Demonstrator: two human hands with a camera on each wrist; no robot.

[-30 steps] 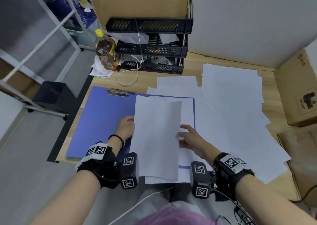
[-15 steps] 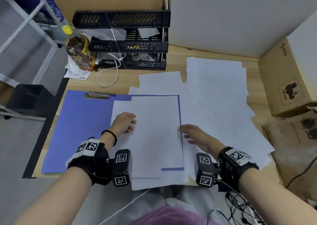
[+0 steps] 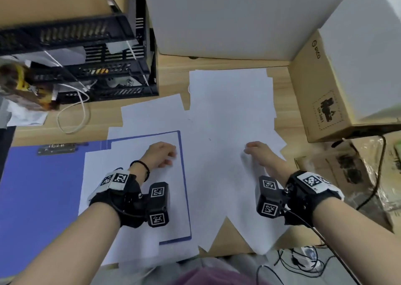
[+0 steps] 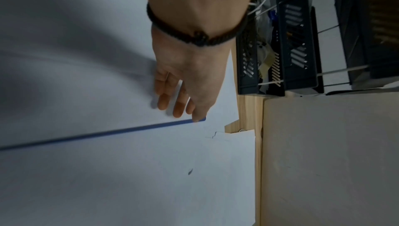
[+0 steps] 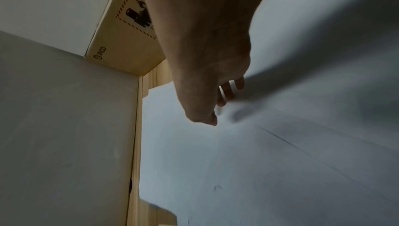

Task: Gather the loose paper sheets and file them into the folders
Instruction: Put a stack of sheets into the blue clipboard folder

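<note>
An open blue folder (image 3: 43,187) with a metal clip (image 3: 56,149) lies at the table's left. A small pile of white sheets (image 3: 134,176) covers its right half, with the folder's blue edge (image 4: 108,133) showing beside it. My left hand (image 3: 165,154) rests on that pile with fingers (image 4: 179,103) extended flat near the edge, holding nothing. Loose white sheets (image 3: 230,121) overlap across the middle and right of the table. My right hand (image 3: 253,151) lies on them, its fingers (image 5: 224,96) relaxed and touching the paper (image 5: 259,161).
A black stacked letter tray (image 3: 97,67) stands at the back left, with a white cable (image 3: 73,115) and a blurred bottle (image 3: 21,87) beside it. A cardboard box (image 3: 325,93) sits at the right. Brown packages (image 3: 351,169) and cables (image 3: 303,260) lie past the table's right and near edges.
The sheet held up between both hands now lies flat on the folder's pile. My left hand moved right onto it. My right hand moved right onto the loose sheets. The view shifted right.
</note>
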